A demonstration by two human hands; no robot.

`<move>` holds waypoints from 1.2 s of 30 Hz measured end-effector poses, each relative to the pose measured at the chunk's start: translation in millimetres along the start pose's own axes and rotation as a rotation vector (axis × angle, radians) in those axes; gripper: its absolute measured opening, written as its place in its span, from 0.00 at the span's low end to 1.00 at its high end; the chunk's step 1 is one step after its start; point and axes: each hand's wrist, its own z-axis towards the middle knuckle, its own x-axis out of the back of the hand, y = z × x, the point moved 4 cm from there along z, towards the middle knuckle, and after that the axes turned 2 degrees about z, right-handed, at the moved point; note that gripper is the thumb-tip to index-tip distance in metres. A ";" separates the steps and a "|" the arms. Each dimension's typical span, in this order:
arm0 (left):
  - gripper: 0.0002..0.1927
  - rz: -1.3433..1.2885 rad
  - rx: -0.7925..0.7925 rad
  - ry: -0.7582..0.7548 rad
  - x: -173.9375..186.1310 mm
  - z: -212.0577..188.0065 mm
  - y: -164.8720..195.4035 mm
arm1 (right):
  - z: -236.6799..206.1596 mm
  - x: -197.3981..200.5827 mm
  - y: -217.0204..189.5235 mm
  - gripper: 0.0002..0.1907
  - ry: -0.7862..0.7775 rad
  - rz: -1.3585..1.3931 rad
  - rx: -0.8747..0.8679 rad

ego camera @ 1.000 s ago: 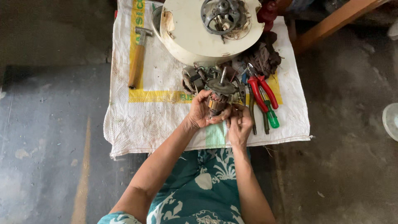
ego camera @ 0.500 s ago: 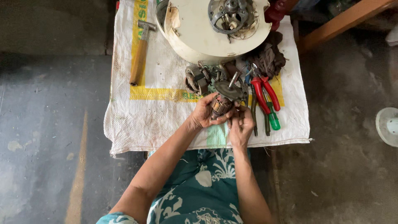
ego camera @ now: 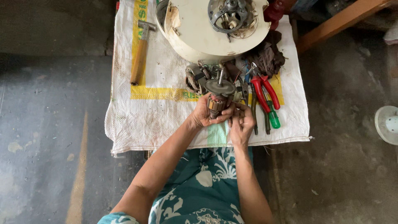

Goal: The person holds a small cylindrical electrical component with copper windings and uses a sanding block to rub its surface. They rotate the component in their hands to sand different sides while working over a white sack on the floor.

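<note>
1. The person sits at the near edge of a small bench (ego camera: 124,137) draped with a white woven sack (ego camera: 166,112) printed with yellow stripes.
2. The left hand (ego camera: 204,114) is wrapped around a motor armature (ego camera: 217,101), fingers curled about its copper-coloured windings, holding it upright over the near middle of the sack.
3. The armature's round metal end disc (ego camera: 219,86) faces up and away from the person, with a short shaft (ego camera: 221,75) sticking out beyond it.
4. The right hand (ego camera: 241,123) sits just right of the armature, its fingertips pressed together against the armature's lower end; whether they pinch something small there I cannot tell.
5. Just beyond the hands lies a heap of dark metal motor parts (ego camera: 197,77), touching the base of a large cream-coloured round housing (ego camera: 207,31) at the far side of the bench.
6. On top of that housing sits a grey metal bracket with a central hub (ego camera: 230,14).
7. Right of the hands lie red-handled pliers (ego camera: 263,89) and, just nearer, a green-handled screwdriver (ego camera: 273,118), alongside other dark slim tools.
8. A dark crumpled rag (ego camera: 267,56) lies at the far right, beside the housing.
9. On the far left, well apart from the hands, a hammer with a wooden handle (ego camera: 140,56) lies along the yellow stripe.
10. The floor (ego camera: 54,124) around is dark grey concrete, and a white round object (ego camera: 387,124) shows at the right edge.
</note>
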 end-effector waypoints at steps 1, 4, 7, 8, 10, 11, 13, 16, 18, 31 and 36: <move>0.26 -0.040 0.020 0.000 1.0 -0.5 -0.8 | -0.1 -0.6 -0.4 0.07 0.001 -0.002 0.002; 0.25 0.014 -0.034 -0.069 2.6 -1.2 -0.6 | 0.0 -2.2 -3.1 0.07 -0.001 0.013 0.028; 0.26 0.018 -0.007 -0.018 8.7 -0.6 -2.0 | 0.2 -3.9 -5.9 0.08 -0.019 -0.002 0.035; 0.26 0.024 -0.010 -0.026 9.3 -0.6 -1.6 | 0.0 -4.1 -6.9 0.08 -0.019 -0.006 0.036; 0.26 0.035 -0.017 -0.044 9.8 -0.6 -0.8 | -0.4 -4.2 -8.4 0.08 -0.018 -0.014 0.037; 0.26 0.037 -0.015 -0.040 10.4 -0.3 -0.7 | -0.7 -4.3 -8.7 0.08 -0.018 -0.021 0.037; 0.27 0.041 -0.011 -0.030 11.4 -0.5 -1.7 | -1.8 -4.6 -8.4 0.08 -0.016 -0.035 0.034; 0.28 0.039 0.001 0.014 13.7 -0.8 -3.3 | -2.4 -4.5 -6.7 0.08 -0.023 -0.030 0.024; 0.29 0.023 0.000 -0.012 12.6 -1.2 -3.9 | -2.4 -4.1 -5.4 0.07 -0.019 -0.001 0.029; 0.33 0.100 -0.008 0.034 11.3 -0.5 -3.8 | -1.7 -6.1 -9.1 0.08 -0.012 -0.034 0.001; 0.36 0.143 0.016 0.084 10.9 1.5 -6.7 | -1.0 -4.0 -32.8 0.12 0.019 0.006 0.062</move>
